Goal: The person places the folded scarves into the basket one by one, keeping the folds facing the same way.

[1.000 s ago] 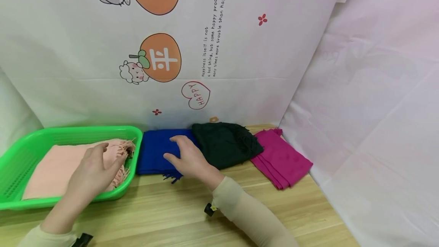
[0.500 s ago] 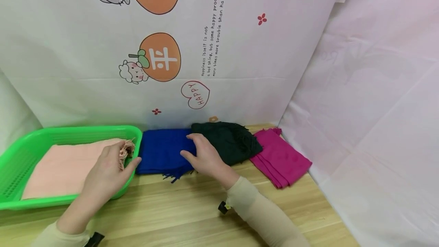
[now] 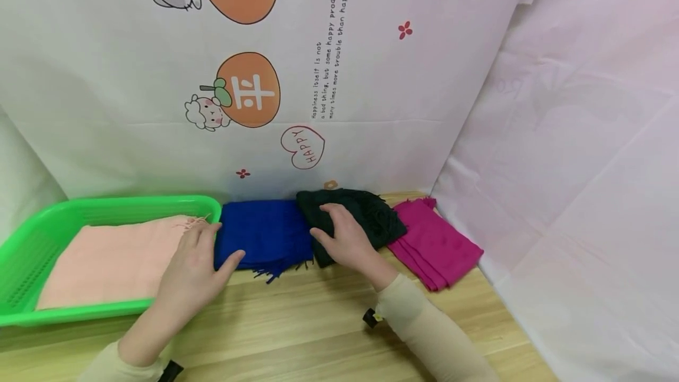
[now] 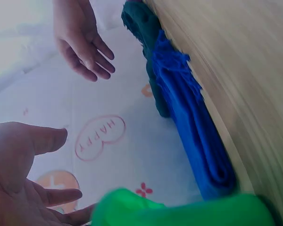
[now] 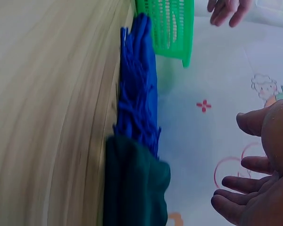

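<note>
My left hand (image 3: 193, 267) hovers above the right end of the green basket (image 3: 114, 200), its fingers relaxed and holding nothing. Inside the basket lies a folded pale pink scarf (image 3: 114, 258) with fringe at its right end. A folded blue scarf (image 3: 260, 231) lies flat beside the basket, fringe towards the front. My right hand (image 3: 350, 243) is over the dark green scarf (image 3: 331, 198), thumb and fingers spread apart; in the right wrist view this hand (image 5: 259, 183) is clear of the cloth. The green scarf overlaps the blue one's right end.
A folded magenta scarf (image 3: 437, 246) lies at the right, touching the green one. The wooden table (image 3: 297, 329) runs along the front. A printed white sheet (image 3: 371, 75) stands behind, and another white sheet (image 3: 594, 164) closes the right side.
Both hands have moved to the right: the left from over the pink scarf to the basket's right rim, the right from over the blue scarf to over the green one. The scarves have stayed put.
</note>
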A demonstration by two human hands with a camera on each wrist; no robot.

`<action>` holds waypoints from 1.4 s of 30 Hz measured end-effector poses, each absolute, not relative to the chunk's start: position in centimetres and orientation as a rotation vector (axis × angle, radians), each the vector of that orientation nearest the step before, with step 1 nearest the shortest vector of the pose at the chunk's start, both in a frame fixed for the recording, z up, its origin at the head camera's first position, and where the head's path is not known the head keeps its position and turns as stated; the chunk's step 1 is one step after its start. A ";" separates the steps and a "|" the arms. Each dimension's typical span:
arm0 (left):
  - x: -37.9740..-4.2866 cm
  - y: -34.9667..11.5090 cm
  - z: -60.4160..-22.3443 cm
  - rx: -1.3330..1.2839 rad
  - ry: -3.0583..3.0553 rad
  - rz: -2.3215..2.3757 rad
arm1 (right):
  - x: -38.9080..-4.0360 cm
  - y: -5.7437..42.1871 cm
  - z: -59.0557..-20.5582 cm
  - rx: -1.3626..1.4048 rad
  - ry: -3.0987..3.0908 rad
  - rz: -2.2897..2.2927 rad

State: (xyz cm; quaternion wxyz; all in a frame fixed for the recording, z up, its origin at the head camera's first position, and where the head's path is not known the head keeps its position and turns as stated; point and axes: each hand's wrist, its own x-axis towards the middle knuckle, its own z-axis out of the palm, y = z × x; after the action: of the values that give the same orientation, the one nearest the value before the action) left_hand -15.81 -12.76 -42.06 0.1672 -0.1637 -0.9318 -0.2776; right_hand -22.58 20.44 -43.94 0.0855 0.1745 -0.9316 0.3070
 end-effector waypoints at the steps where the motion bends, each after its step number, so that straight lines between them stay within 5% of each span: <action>1: -15.7 -12.4 -42.1 -0.475 -2.642 -0.788 | -22.7 20.9 -43.9 0.509 -2.774 0.910; 42: -15.7 0.4 -45.0 -0.941 -2.728 -0.827 | -23.9 35.6 -46.3 0.158 -2.833 0.728</action>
State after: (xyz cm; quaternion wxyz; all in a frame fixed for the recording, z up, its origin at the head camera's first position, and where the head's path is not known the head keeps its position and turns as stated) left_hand -15.73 0.38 -45.00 0.0697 -0.3126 -0.9066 -0.2747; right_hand -23.92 35.59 -46.26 0.1059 0.0535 -0.9617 0.2473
